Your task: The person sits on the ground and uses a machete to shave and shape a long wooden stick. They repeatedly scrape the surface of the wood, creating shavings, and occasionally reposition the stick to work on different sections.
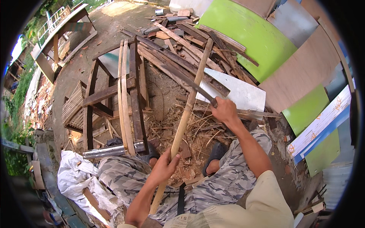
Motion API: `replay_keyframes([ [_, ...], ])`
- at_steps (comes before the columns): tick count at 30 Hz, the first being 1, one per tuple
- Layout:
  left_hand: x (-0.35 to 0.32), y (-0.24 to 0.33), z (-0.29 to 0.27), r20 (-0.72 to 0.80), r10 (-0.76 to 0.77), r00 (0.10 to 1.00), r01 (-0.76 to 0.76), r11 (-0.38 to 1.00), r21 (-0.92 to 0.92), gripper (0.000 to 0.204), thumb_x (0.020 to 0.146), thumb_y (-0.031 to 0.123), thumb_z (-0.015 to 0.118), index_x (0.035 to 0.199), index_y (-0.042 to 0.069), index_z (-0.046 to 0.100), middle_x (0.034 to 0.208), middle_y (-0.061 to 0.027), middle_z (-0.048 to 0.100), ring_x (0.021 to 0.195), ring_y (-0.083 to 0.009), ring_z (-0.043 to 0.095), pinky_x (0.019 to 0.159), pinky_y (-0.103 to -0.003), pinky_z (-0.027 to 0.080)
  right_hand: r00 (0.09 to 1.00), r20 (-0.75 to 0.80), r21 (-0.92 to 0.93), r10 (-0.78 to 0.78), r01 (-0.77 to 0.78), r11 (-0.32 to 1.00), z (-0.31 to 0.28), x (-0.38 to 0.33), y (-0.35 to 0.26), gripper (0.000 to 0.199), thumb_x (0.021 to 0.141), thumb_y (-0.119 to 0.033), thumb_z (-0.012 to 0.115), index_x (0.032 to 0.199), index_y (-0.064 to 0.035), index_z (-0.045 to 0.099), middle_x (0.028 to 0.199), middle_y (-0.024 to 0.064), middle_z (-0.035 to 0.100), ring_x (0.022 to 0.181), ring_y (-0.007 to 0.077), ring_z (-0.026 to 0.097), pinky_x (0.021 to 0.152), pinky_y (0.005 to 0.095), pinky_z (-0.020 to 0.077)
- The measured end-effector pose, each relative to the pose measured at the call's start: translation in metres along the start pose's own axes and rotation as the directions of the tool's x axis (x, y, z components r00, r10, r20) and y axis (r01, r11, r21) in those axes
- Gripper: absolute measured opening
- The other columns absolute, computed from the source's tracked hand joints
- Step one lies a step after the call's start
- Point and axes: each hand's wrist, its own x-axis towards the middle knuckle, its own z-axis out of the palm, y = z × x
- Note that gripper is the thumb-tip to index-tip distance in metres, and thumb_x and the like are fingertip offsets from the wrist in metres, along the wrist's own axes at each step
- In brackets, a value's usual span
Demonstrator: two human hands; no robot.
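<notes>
My left hand (164, 167) is wrapped round a long pale bamboo pole (185, 114), which slants from my lap up toward the wood pile. In my right hand (225, 111) is the handle of a machete (201, 91). Its long dark blade reaches up and left across the pole's upper part; whether the blade touches the pole, I cannot tell. Shavings and thin split strips (194, 131) litter the ground beneath the pole, between my sandalled feet.
A dark wooden frame (133, 87) with light strips leaning on it stands at left. Scrap wood (182, 34) is heaped ahead, near a white board (243, 91). Green panels (247, 38) line the right. A white sack (74, 171) lies by my left knee.
</notes>
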Motion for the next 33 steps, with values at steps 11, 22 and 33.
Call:
replay_keyframes([
  [11,0.017,-0.004,0.001,0.068,-0.078,0.995,0.095,0.950,-0.298,0.031,0.103,0.020,0.051,0.130,0.004,0.048,0.069,0.0047,0.043,0.050,-0.0040,0.039,0.044,-0.022,0.033,0.979,0.051,-0.114,-0.199,0.204,0.972,-0.009,-0.042,-0.010,0.026,0.068,-0.029,0.077,0.077,-0.0119,0.058,0.065,0.0065,0.063,0.059,0.0308,0.064,0.052,0.0442,0.0497],
  [22,0.019,-0.004,0.011,0.065,-0.129,0.990,0.141,0.954,-0.264,0.031,0.102,0.021,0.054,0.126,0.003,0.050,0.070,0.0041,0.041,0.051,-0.0054,0.038,0.044,-0.024,0.035,0.930,0.126,-0.054,-0.347,0.355,0.933,-0.001,-0.060,-0.014,0.028,0.065,-0.027,0.076,0.080,-0.0124,0.058,0.067,0.0045,0.062,0.064,0.0295,0.066,0.052,0.0454,0.0475],
  [33,0.020,-0.004,0.013,0.016,-0.128,0.992,0.128,0.971,-0.201,0.034,0.100,0.024,0.058,0.125,0.002,0.051,0.070,0.0027,0.045,0.050,-0.0067,0.042,0.043,-0.025,0.037,0.958,0.141,0.037,-0.250,0.248,0.968,0.013,-0.058,-0.011,0.028,0.073,-0.030,0.074,0.080,-0.0094,0.056,0.065,0.0093,0.064,0.063,0.0342,0.066,0.057,0.0480,0.0514],
])
